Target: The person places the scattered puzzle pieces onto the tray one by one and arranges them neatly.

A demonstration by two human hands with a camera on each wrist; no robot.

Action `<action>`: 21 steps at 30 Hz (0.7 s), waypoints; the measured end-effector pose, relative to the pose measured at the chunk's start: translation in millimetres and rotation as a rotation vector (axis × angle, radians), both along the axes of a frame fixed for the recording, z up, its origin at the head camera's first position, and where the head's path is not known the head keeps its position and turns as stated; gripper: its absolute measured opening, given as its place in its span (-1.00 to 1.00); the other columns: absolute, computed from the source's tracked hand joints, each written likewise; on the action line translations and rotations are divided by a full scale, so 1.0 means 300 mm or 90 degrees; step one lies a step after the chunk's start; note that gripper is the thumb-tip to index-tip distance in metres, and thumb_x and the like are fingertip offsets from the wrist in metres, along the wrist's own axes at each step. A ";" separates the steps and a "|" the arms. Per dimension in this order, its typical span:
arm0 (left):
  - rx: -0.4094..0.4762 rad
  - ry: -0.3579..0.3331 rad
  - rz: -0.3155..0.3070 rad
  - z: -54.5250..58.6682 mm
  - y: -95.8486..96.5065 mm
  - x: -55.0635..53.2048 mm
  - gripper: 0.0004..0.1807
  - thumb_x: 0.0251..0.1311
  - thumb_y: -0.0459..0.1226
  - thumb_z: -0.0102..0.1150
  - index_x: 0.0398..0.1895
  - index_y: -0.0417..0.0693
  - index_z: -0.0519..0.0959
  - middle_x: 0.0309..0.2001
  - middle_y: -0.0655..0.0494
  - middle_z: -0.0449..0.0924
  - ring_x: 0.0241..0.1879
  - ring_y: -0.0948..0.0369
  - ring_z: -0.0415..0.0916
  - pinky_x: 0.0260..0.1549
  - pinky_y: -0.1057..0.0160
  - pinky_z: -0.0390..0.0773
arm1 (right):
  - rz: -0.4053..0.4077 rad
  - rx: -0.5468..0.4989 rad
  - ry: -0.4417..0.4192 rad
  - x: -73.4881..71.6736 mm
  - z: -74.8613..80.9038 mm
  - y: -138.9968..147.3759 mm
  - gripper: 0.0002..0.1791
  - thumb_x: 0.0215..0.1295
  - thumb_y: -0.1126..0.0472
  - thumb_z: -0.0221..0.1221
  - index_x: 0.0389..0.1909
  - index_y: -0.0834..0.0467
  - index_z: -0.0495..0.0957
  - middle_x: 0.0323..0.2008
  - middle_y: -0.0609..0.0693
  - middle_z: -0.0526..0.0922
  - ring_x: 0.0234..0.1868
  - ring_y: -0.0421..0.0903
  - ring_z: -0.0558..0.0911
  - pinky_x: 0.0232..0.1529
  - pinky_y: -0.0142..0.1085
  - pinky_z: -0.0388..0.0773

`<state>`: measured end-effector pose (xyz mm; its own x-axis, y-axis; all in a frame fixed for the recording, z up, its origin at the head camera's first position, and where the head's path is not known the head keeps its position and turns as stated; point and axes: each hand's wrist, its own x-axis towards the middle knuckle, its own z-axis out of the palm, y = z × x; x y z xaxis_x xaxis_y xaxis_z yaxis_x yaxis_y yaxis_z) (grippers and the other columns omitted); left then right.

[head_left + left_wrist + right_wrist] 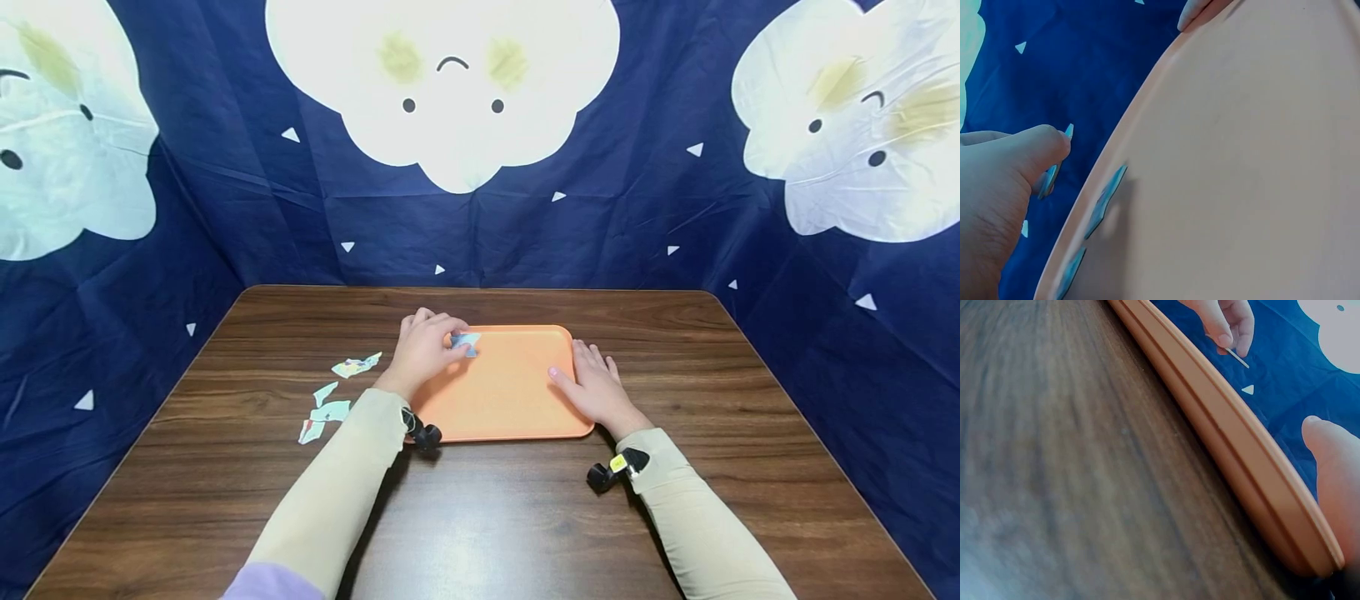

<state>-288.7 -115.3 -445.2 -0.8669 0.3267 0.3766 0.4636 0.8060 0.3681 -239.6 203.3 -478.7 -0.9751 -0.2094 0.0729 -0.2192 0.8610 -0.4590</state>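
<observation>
Between the thumb and fingers of my left hand [426, 346] a small thin blue puzzle piece [1051, 178] is pinched, above the far left corner of an orange tray [510, 387]. Two more bluish pieces [1105, 201] lie inside the tray along its rim, as the left wrist view shows; the hand partly hides this corner in the head view. My right hand [597, 390] rests at the tray's right side. Its thumb reaches over the rim and its straight fingers lie along the outside.
Several irregular printed pieces lie on the wooden table [247, 467] left of the tray, among them a colourful one [356, 364] and a pale one [331, 411]. A dark blue curtain [472, 237] with white clouds surrounds the table's back and sides.
</observation>
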 end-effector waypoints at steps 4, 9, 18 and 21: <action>-0.001 0.001 0.004 -0.011 0.019 -0.006 -0.69 0.16 -0.01 0.37 -0.04 0.19 0.68 -0.16 0.29 0.67 -0.10 0.13 0.31 0.06 -0.04 0.20 | 0.000 0.000 -0.002 0.003 0.003 0.000 -0.01 0.49 -0.35 -0.17 0.57 0.36 -0.08 0.57 0.30 0.00 0.58 0.30 -0.10 0.47 0.24 -0.28; -0.013 -0.010 0.002 -0.021 0.044 -0.014 -0.70 0.19 0.01 0.37 -0.03 0.21 0.67 -0.17 0.31 0.65 -0.10 0.13 0.32 0.04 -0.02 0.23 | 0.000 -0.007 -0.002 0.004 0.004 0.002 -0.02 0.50 -0.33 -0.15 0.57 0.36 -0.08 0.56 0.30 0.00 0.58 0.30 -0.10 0.47 0.25 -0.28; -0.038 -0.016 -0.006 -0.019 0.098 -0.018 -0.70 0.24 0.04 0.33 -0.02 0.23 0.67 -0.12 0.34 0.67 -0.11 0.16 0.33 0.03 -0.03 0.23 | 0.003 -0.007 -0.001 0.000 -0.001 0.007 0.00 0.49 -0.36 -0.16 0.57 0.35 -0.08 0.57 0.29 0.00 0.58 0.31 -0.10 0.46 0.27 -0.27; -0.042 -0.015 -0.004 -0.024 0.112 -0.020 -0.69 0.24 0.07 0.32 -0.03 0.24 0.68 -0.12 0.35 0.67 -0.11 0.16 0.33 0.01 -0.01 0.23 | 0.003 -0.006 -0.001 -0.001 -0.004 0.005 0.00 0.49 -0.36 -0.16 0.57 0.35 -0.08 0.57 0.29 0.00 0.58 0.30 -0.10 0.46 0.26 -0.27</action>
